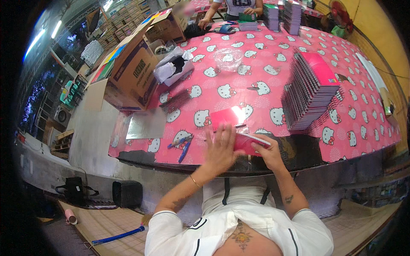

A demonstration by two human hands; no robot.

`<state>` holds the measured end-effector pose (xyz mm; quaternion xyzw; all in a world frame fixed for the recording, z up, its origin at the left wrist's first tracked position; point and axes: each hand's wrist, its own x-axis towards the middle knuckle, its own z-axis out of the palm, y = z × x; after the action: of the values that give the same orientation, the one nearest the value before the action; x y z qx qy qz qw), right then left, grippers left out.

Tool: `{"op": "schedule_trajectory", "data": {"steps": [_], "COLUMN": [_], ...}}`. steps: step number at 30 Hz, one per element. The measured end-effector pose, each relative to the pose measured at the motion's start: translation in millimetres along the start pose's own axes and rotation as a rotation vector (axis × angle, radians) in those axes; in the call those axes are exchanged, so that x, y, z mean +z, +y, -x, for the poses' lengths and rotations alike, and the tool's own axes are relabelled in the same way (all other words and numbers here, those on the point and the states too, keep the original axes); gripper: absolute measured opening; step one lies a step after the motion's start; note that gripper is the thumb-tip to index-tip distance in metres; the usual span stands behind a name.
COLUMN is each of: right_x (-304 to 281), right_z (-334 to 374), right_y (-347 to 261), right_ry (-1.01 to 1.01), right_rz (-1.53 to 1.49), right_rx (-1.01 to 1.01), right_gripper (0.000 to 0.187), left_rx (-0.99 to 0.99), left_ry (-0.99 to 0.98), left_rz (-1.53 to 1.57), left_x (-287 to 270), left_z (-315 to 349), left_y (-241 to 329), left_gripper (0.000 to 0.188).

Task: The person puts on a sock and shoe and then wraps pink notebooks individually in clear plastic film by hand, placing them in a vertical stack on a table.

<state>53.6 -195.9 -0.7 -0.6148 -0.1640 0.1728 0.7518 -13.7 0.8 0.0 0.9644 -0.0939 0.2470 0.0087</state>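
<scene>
A pink notebook [246, 142] is near the table's front edge, tilted up a little at its right side. My right hand [269, 151] grips that side, thumb on top. My left hand [221, 150] lies with fingers outstretched over the notebook's left part, slightly blurred, hiding some of it. Just beyond it is a glossy pink cover [228, 117], bearing a bright reflection; whether it joins the notebook I cannot tell. Blue-handled pliers [185, 152] and another blue tool [179, 141] rest left of my left hand.
A tall stack of pink spiral notebooks [311, 91] stands at right. Left are an open cardboard box [134, 77], clear plastic sheets [146, 123] and dark binding coils [176, 101]. Crumpled clear plastic [227, 59] lies farther back. Across the table, another person [241, 7] works beside notebook stacks [291, 18].
</scene>
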Motion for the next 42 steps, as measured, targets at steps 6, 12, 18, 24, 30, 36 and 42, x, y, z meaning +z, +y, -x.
{"op": "schedule_trajectory", "data": {"steps": [6, 12, 18, 24, 30, 36, 42], "right_x": [4.9, 7.2, 0.8, -1.9, -22.0, -17.1, -16.4], "right_z": [2.7, 1.8, -4.6, -6.7, -13.1, -9.4, -9.8], "right_y": [0.8, -5.3, -13.5, -12.0, 13.0, 14.1, 16.3], "right_ry": [-0.07, -0.126, -0.135, -0.153, -0.219, -0.237, -0.236], "right_rz": [0.049, 0.092, -0.025, 0.137, 0.276, 0.308, 0.353], "right_rx": [-0.054, -0.034, -0.057, -0.12, -0.078, -0.129, -0.197], "right_gripper": [0.028, 0.032, 0.032, 0.032, 0.033, 0.031, 0.031], "left_rx": [-0.05, -0.06, 0.048, 0.103, 0.08, -0.024, -0.021], "left_ry": [0.007, 0.044, 0.056, 0.089, -0.024, -0.052, -0.082], "left_rz": [-0.076, 0.026, 0.125, 0.201, 0.271, 0.106, 0.023], "left_x": [0.2, 18.5, 17.8, 13.7, -17.4, -0.5, 12.1], "left_z": [-6.6, 10.2, 23.1, 17.8, -34.7, -1.3, -0.6], "left_y": [0.7, 6.9, 24.0, 30.3, 2.9, 28.7, 27.9], "left_gripper": [0.092, 0.094, 0.095, 0.088, 0.033, 0.073, 0.094]}}
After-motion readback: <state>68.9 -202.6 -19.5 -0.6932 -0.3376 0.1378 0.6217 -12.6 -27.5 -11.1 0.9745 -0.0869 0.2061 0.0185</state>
